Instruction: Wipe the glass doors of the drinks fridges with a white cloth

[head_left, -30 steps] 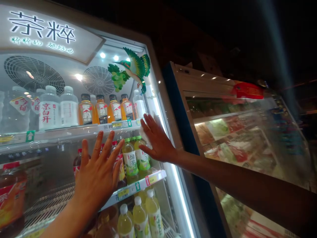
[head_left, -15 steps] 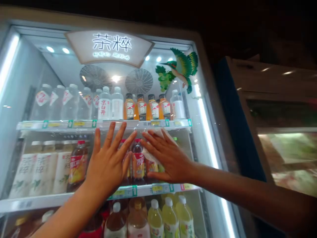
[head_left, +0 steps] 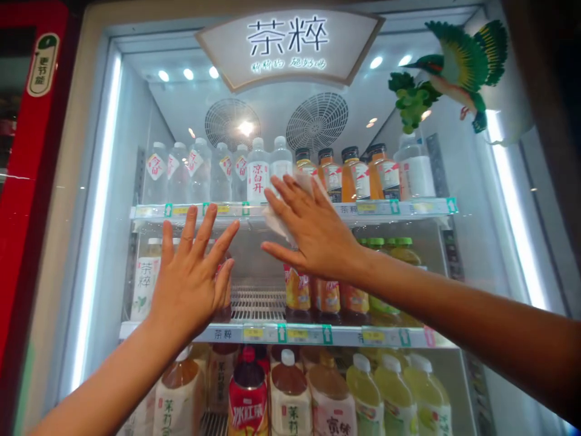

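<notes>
Both arms reach up to the glass door of a lit drinks fridge (head_left: 481,200). My left hand (head_left: 190,278) lies against the glass with its fingers spread and nothing in it, in front of the middle shelf. To its right, my right hand (head_left: 313,230) presses a thin white wipe (head_left: 278,224) flat on the glass, just below the upper row of bottles. Only the wipe's edges show past the fingers; the palm hides the rest. Behind the glass stand clear water bottles (head_left: 200,172) and orange drink bottles (head_left: 354,175).
A glowing fan-shaped sign (head_left: 290,51) tops the door, with a bird sticker (head_left: 454,72) at upper right. Lower shelves hold tea bottles (head_left: 290,393) and yellow-green bottles (head_left: 393,393). A red cabinet (head_left: 31,163) stands to the left.
The view has turned, so the fridge sits further right and fills more of the frame. My right hand with the wipe has moved up the glass, further from my left hand.
</notes>
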Motion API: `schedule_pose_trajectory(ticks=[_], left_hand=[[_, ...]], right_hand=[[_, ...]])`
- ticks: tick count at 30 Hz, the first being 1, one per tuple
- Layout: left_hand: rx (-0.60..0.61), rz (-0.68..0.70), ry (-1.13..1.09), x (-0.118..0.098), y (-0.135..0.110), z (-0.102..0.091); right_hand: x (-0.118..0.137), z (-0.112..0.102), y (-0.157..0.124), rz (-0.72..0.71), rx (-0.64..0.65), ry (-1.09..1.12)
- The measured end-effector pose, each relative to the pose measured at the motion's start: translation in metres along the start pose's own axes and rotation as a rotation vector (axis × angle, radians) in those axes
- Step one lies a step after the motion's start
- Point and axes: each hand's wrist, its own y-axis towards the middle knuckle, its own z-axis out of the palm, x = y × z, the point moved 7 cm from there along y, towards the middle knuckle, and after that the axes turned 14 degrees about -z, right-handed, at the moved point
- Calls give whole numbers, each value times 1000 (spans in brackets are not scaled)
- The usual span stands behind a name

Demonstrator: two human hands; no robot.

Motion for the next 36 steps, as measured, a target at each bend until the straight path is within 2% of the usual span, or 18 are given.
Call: schedule_pose_trajectory(ticks=[2, 6, 8, 11, 12, 14, 16, 17, 18, 22, 24, 26, 28, 32, 36], left_hand=[[-6, -6, 19, 22, 0, -1], [12, -48, 17, 73, -3, -3], [40, -70, 2, 96, -9, -2], [55, -117, -22, 123, -25, -2], [60, -129, -37, 129, -33, -3], [98, -132, -71, 135, -50, -2], [150, -114, -112, 137, -67, -2], [172, -109, -134, 137, -75, -1], [187, -113, -157, 137, -82, 0], [205, -197, -238, 135, -111, 7], [227, -253, -257, 130, -127, 12], [255, -285, -269, 123, -140, 18], [260, -295, -288, 114, -145, 20], [180, -323, -366, 100, -141, 16], [150, -373, -367, 79, -146, 15]], right_hand=[[7, 7, 18, 27, -22, 2], [59, 33, 52, -219, 84, 126], [68, 40, 71, -179, 71, 127], [70, 47, 90, 18, 6, 79], [77, 52, 93, 38, 12, 79], [106, 63, 93, -23, 71, 107], [137, 71, 91, -105, 138, 129], [147, 73, 90, -98, 155, 122], [152, 73, 89, -41, 158, 104], [160, 76, 68, 388, 89, 41], [179, 83, 49, 499, 51, 34], [199, 90, 34, 550, 40, 20], [206, 95, 28, 586, 39, -2], [199, 89, 27, 647, 19, -60], [209, 85, 0, 729, 24, -138]])
